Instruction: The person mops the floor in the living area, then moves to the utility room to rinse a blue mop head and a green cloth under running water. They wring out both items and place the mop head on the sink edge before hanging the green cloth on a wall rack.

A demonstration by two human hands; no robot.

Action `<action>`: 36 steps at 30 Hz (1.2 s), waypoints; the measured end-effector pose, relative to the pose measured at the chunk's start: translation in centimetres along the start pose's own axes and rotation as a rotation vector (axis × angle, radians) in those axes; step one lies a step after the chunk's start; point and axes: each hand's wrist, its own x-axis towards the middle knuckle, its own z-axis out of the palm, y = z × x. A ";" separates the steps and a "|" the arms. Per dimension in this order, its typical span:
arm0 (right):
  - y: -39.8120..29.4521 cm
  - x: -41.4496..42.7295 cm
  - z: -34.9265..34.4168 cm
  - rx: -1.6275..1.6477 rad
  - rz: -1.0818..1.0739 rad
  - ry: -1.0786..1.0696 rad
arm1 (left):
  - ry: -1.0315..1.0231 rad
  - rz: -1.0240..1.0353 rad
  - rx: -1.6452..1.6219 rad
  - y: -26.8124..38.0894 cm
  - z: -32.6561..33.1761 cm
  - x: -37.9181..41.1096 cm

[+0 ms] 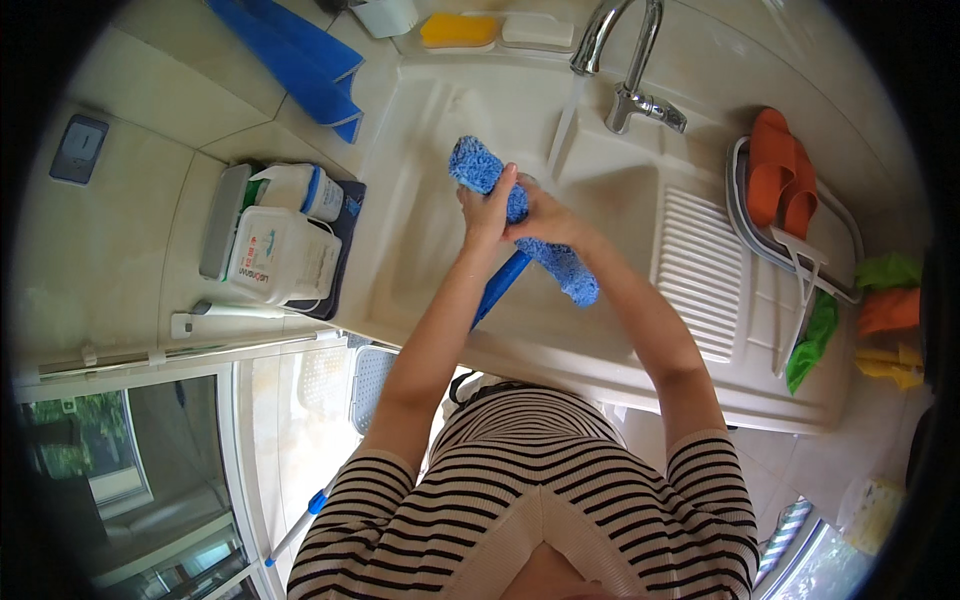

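A fluffy blue cleaning pad [559,268] on a blue-handled tool lies slantwise over the sink basin [420,262]. My left hand [487,210] grips its middle, the thumb on top. From the other side my right hand [547,217] is closed around the same pad, close against the left. The blue handle [501,289] runs from the pad down towards the sink's front edge, partly behind my left forearm. A thin stream of water falls from the chrome faucet [637,67] beyond my hands.
Left of the basin stand white plastic tubs [285,255]; a blue cloth [300,67] hangs above. A yellow sponge [457,30] and white soap [536,31] sit at the back. To the right are a ribbed washboard [697,274], orange slippers [780,180] and a green cloth [811,345].
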 end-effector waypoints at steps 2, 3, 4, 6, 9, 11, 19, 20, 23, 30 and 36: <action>-1.8 0.6 -1.3 0.177 0.061 -0.147 | -0.218 -0.032 0.181 0.7 -1.3 0.3; -1.8 0.8 -1.6 0.176 0.104 -0.180 | -0.373 -0.076 0.172 2.2 -1.4 0.2; -1.6 0.9 -1.9 0.177 0.151 -0.214 | -0.527 -0.123 0.161 3.8 -1.4 0.0; -1.6 1.0 -2.2 0.178 0.231 -0.249 | -0.788 -0.195 0.073 5.6 -2.6 0.4; -2.0 1.0 -2.1 0.211 0.311 -0.273 | -0.745 0.233 -0.458 6.7 -2.3 2.1; -2.3 1.1 -2.1 0.280 0.339 -0.319 | -0.869 0.203 -0.384 7.8 -1.7 2.6; -4.0 1.8 -1.0 0.165 0.374 -0.102 | -0.815 0.055 -0.307 6.9 -0.4 4.1; -3.7 2.0 -0.3 0.046 0.427 -0.019 | -0.738 0.035 -0.295 6.3 -0.4 4.1; -1.9 1.8 1.8 -0.082 0.278 0.359 | -0.454 -0.011 -0.263 5.3 0.6 3.8; 0.4 3.3 3.1 -0.334 0.181 0.340 | -0.113 -0.068 -0.260 4.2 2.1 4.0; -0.7 2.7 4.0 -0.425 0.291 0.392 | 0.005 0.013 -0.198 3.8 1.3 2.4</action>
